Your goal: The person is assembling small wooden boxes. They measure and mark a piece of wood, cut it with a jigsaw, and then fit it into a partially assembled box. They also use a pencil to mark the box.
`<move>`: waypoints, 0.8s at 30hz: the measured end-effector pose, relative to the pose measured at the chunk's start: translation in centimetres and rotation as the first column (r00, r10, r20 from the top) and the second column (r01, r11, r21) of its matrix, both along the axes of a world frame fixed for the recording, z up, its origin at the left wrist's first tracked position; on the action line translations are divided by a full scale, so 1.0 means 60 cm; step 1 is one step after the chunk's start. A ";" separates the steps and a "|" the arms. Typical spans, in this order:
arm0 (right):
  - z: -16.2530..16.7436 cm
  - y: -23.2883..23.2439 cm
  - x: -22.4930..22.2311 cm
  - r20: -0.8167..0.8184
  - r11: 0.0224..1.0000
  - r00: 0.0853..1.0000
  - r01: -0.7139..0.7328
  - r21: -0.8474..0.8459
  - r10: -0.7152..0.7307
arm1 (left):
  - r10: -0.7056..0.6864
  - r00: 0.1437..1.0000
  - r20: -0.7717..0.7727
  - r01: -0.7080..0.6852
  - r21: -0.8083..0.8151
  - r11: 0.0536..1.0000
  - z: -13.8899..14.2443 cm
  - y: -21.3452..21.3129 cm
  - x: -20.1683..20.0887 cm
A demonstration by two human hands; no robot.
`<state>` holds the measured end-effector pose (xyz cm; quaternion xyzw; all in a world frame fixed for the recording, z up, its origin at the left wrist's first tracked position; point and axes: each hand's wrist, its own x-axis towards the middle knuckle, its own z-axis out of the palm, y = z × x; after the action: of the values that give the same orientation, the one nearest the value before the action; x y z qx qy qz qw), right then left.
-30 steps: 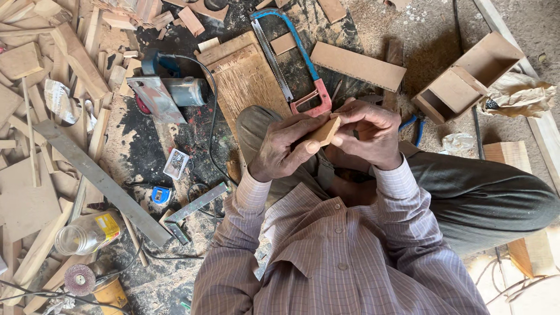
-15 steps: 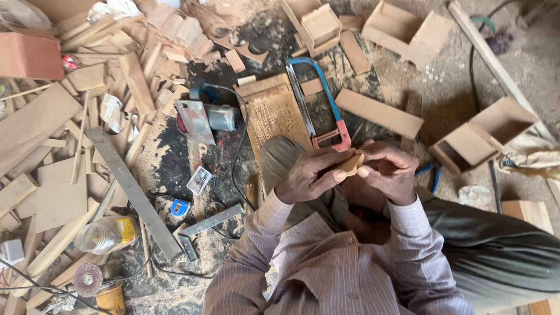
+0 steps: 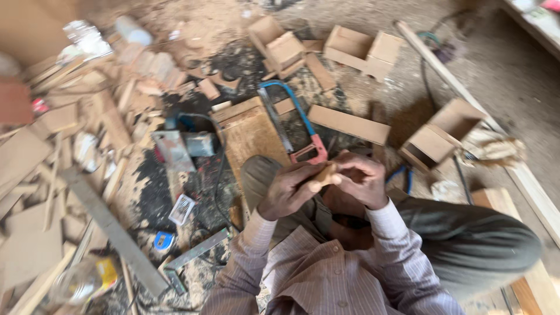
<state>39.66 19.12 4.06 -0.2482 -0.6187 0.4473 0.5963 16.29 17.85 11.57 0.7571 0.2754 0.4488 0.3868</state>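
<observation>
Woodworking workshop: sawdust floor (image 3: 204,23), offcuts (image 3: 348,123), hacksaw (image 3: 294,125), open wooden boxes (image 3: 440,134).

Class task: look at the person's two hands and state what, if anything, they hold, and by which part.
Both hands hold one small wooden piece: the left hand wraps its lower end, and the right hand pinches its upper end.

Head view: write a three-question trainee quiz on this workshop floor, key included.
1. True or false: both hands grip the small wooden piece.
2. Which tool lies just beyond the hands? A) blue-framed hacksaw B) claw hammer C) paint roller
3. Fill in: the blue tape measure lies on the person's ____ side.

Key:
1. True: left hand and right hand meet on it.
2. A, the hacksaw, lying partly on a wooden board.
3. Left, where the tape measure sits near a metal square.
</observation>
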 end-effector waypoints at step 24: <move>0.024 -0.005 0.035 -0.087 0.979 0.978 -0.194 -0.059 0.188 | 0.021 0.997 -0.070 -0.019 0.039 0.999 -0.014 -0.002 0.036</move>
<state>41.73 18.84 5.50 -0.1894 -0.5997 0.5328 0.5662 18.43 17.71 10.70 0.7769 0.2876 0.4310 0.3578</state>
